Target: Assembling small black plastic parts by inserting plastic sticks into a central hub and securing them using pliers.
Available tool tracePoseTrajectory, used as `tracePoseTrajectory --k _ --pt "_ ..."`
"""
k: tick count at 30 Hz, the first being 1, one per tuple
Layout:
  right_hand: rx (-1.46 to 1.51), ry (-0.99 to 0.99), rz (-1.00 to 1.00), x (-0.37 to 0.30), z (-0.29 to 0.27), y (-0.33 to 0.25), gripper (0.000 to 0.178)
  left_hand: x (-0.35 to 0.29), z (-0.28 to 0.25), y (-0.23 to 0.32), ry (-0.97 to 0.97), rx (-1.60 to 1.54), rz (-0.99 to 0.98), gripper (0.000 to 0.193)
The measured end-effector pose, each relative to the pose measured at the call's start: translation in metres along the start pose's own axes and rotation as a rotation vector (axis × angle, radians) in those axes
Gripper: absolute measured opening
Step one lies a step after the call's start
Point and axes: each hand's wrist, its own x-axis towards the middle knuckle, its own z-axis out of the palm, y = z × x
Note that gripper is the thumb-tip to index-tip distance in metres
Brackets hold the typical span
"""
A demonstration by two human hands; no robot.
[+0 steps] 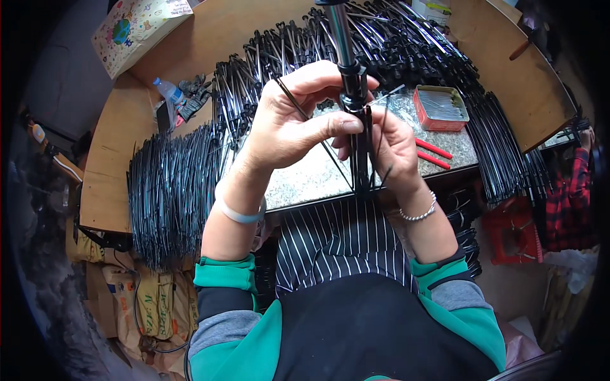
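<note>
An umbrella frame (353, 97) stands upright in front of me, with a shiny metal shaft, a black collar and thin dark ribs hanging below. My left hand (289, 120) is closed round it from the left, thumb pressed near the collar, and one rib slants across the palm. On the other side, my right hand (395, 143) has its fingers bent in against the frame below the collar. A short thin wire (387, 95) sticks out by the right fingertips; the frame partly hides what they pinch.
Umbrella frames are heaped at the back (273, 60), left (171, 190) and right (508, 152). A red tin (440, 109) of thin wires and red-handled pliers (434, 152) lie on the speckled tabletop (298, 181). A bottle (169, 91) stands far left. Another person's plaid sleeve (572, 203) shows at right.
</note>
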Motion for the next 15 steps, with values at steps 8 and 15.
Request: tracePoseTrajectory --k 8,15 --pt "-0.189 0.019 -0.156 -0.015 -0.002 0.002 0.031 0.000 0.005 -0.003 0.006 0.159 0.173 0.032" --pt "-0.269 -0.087 -0.180 -0.018 -0.017 -0.010 0.022 0.002 0.013 -0.002 -0.025 0.283 0.261 0.032"
